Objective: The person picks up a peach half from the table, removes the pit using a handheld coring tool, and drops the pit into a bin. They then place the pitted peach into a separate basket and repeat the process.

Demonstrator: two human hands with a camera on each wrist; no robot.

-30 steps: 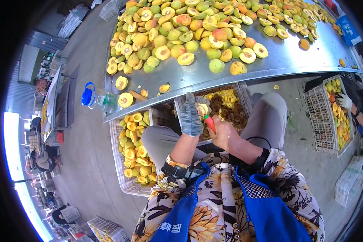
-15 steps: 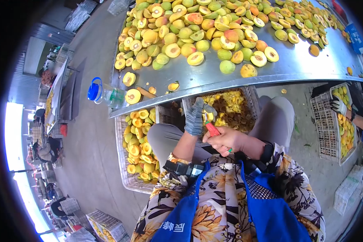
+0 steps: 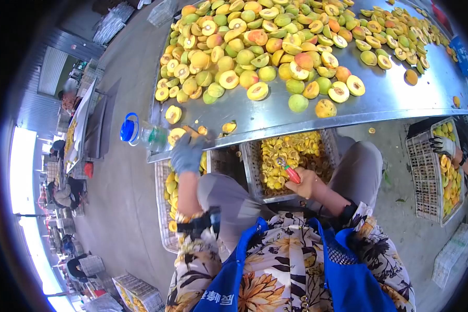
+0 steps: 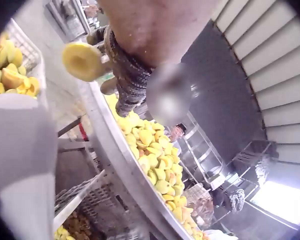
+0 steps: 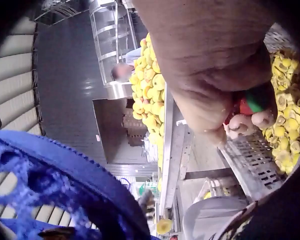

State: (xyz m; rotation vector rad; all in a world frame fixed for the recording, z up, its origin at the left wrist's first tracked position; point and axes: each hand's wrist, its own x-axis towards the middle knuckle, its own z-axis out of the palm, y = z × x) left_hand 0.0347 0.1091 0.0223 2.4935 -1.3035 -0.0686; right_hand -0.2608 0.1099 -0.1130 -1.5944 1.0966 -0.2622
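Observation:
My gloved left hand (image 3: 186,153) is at the left front corner of the metal table (image 3: 265,112). Its fingers grip a yellow peach half (image 4: 82,61), which shows its cut face in the left wrist view. Blur softens these fingers in the head view. My bare right hand (image 3: 308,184) holds a pitting tool by its red handle (image 3: 294,177), metal end pointing up and left. That tool hangs over a crate (image 3: 252,174) of yellow scraps and pits. In the right wrist view, my fingers curl round the handle, and a green part shows at its end.
Halved peaches (image 3: 244,57) are heaped on the table. A blue-capped bottle (image 3: 153,136) lies at its left corner. A crate of hollowed halves (image 3: 170,192) stands beside my left knee. On the right, another person's gloved hand (image 3: 443,146) reaches into a fruit crate (image 3: 424,177).
My left hand has moved from beside the tool, left to the table corner. My right hand has lowered slightly with the tool, away from the left hand. The head view has shifted.

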